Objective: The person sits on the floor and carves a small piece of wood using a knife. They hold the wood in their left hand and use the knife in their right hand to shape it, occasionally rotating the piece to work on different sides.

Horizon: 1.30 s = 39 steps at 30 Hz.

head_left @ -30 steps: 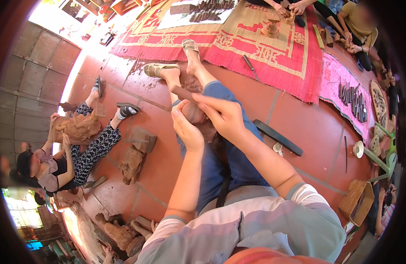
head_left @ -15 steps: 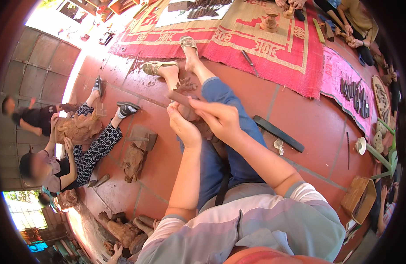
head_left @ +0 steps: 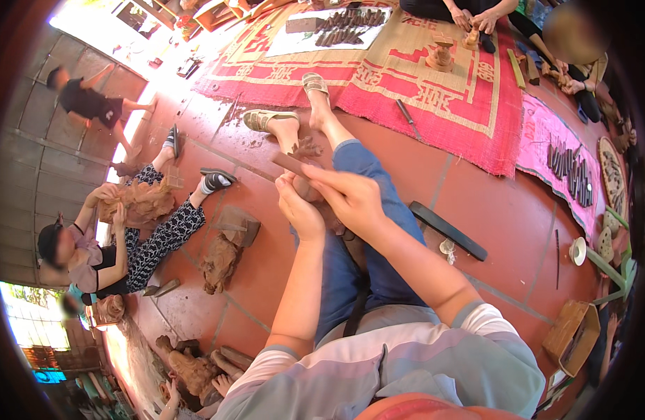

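A brown wood carving [head_left: 308, 148] with a branching, jagged top stands between my knees, its lower part largely hidden behind my hands. My left hand [head_left: 301, 215] is wrapped round its near side, fingers curled. In my right hand [head_left: 352, 199] a flat brown strip [head_left: 288, 164] is pinched between thumb and fingers, lying across the carving just below the jagged top. I cannot tell whether the strip is folded paper or a thin stiff piece. Both forearms rest above my blue trousers [head_left: 336, 276].
A dark sharpening-stone-like bar [head_left: 448, 231] lies right of my leg. A chisel [head_left: 408, 117] rests on the red mat [head_left: 469, 150]; several tools [head_left: 573, 168] lie on a pink cloth [head_left: 536, 143]. Left are a carved block [head_left: 221, 262] and a seated person [head_left: 91, 255] holding a carving [head_left: 137, 203].
The whole view has shifted slightly right and down. My right hand still pinches the strip against the carving, with its position slightly changed. A person at the far left has moved further into view.
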Each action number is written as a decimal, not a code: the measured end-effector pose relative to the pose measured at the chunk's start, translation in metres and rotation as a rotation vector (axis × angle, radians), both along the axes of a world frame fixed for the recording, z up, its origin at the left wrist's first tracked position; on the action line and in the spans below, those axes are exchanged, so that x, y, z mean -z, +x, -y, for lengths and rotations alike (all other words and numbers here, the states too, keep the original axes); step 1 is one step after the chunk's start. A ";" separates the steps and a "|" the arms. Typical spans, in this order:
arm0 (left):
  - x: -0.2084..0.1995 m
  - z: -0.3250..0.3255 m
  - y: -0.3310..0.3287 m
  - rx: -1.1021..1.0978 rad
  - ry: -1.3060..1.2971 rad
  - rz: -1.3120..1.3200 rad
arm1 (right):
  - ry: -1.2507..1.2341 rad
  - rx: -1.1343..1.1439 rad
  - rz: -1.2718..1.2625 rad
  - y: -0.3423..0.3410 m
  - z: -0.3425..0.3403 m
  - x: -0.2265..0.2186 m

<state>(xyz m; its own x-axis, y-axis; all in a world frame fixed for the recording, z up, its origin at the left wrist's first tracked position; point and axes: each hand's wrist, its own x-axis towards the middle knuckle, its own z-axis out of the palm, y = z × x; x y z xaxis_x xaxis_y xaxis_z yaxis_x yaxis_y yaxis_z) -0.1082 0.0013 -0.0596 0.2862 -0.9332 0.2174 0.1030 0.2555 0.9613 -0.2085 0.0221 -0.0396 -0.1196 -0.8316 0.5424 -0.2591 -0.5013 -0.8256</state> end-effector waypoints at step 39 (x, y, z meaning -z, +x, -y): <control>0.000 0.004 -0.008 -0.001 -0.070 0.102 | 0.069 0.091 0.221 -0.031 -0.055 0.087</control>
<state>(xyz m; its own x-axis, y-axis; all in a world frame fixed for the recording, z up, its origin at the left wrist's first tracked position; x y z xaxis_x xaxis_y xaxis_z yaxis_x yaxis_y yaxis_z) -0.1166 -0.0026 -0.0596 0.2605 -0.9142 0.3103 0.0056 0.3228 0.9464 -0.2398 0.0770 -0.1268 -0.3050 -0.8463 0.4367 -0.1096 -0.4243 -0.8989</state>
